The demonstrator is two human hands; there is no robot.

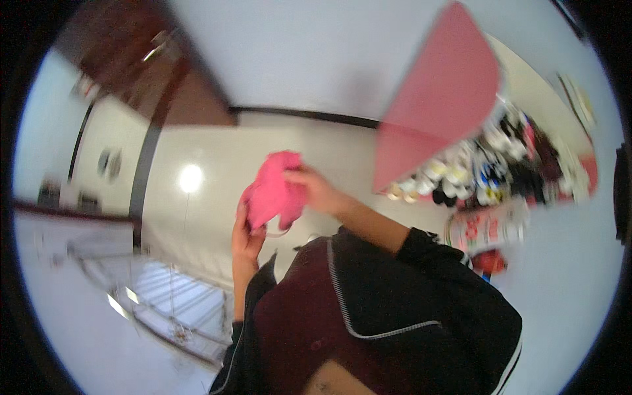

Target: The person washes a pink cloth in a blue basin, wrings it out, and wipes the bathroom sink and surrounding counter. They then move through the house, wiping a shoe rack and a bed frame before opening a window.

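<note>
Both of my hands hold a bright pink piece of cloth point(276, 190) in front of my body, above the pale floor. The cloth looks bunched, and blur hides what kind of article it is. My left hand point(248, 227) grips its lower left edge, with the fingers partly behind it. At the upper right side of the cloth, my right hand point(313, 187) pinches it between thumb and fingers. A thin pale loop point(278, 234) hangs at its lower edge.
A pink panel point(439, 94) rises at the upper right, beside many shoes point(454, 177) in a heap. Near them lies a white bag with red print point(486, 227). A brown wooden door point(138, 64) stands upper left; a metal railing point(163, 335) is lower left.
</note>
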